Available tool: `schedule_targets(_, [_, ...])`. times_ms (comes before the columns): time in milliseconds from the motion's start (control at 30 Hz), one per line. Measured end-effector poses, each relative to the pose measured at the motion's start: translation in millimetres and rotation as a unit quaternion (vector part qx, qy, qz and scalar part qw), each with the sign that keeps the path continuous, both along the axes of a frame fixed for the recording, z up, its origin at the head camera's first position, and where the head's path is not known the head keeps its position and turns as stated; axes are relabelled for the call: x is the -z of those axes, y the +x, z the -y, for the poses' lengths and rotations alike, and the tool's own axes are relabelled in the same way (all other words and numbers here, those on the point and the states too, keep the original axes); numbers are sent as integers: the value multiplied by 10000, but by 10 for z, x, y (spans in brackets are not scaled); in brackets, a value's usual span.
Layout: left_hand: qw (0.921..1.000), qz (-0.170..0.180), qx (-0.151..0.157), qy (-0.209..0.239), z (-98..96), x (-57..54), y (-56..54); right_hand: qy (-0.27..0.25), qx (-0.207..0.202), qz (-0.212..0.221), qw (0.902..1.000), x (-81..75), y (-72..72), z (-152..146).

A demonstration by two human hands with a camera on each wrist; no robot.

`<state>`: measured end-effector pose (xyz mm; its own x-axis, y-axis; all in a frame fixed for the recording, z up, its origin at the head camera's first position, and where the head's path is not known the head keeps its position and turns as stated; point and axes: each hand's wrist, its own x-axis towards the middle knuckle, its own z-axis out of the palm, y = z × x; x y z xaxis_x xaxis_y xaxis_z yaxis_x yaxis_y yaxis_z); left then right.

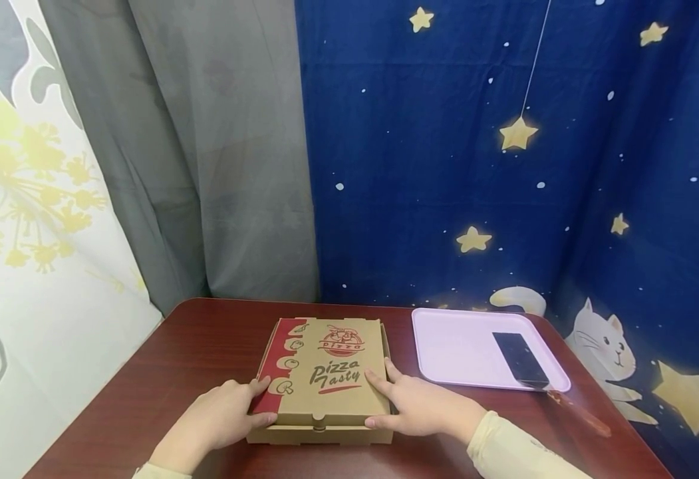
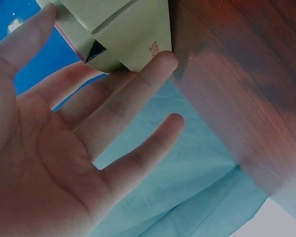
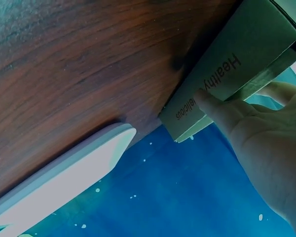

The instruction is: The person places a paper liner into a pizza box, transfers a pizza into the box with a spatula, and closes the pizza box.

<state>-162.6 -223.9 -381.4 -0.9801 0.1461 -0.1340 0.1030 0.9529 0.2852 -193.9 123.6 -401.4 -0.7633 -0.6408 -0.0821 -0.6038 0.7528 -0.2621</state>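
Note:
A brown cardboard pizza box point(image 1: 349, 399) with a red printed strip lies on the table in front of me, lid down. At its front left corner is my left hand point(image 1: 223, 416), thumb by the front edge. In the left wrist view its fingers point(image 2: 126, 106) are spread and fairly straight, some touching the box side. My right hand point(image 1: 423, 406) rests against the box's right side near the front. The right wrist view shows its extended fingers point(image 3: 217, 111) against the printed side wall, the rest partly hidden.
A pale purple tray point(image 1: 457, 359) sits on the dark red wooden table point(image 1: 205, 352) to the right of the box. Across its right rim lies a spatula point(image 1: 519, 359) with a dark blade and wooden handle. Grey and blue star-patterned curtains point(image 1: 397, 199) hang behind.

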Motion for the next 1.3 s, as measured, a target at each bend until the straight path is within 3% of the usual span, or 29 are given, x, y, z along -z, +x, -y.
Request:
schedule_targets(267, [9996, -198, 143, -107, 26, 29, -22, -96, 71, 56, 9999, 60, 23, -19])
schedule_targets(833, [9997, -174, 158, -17, 46, 53, -16, -61, 84, -15, 9999, 105, 54, -23])
schedule_targets(1167, [9996, -27, 200, 196, 101, 37, 5, -104, 72, 79, 9999, 109, 64, -31])
schedule_targets(1300, [9987, 266, 189, 393, 109, 26, 34, -106, 127, 137, 9998, 89, 89, -37])
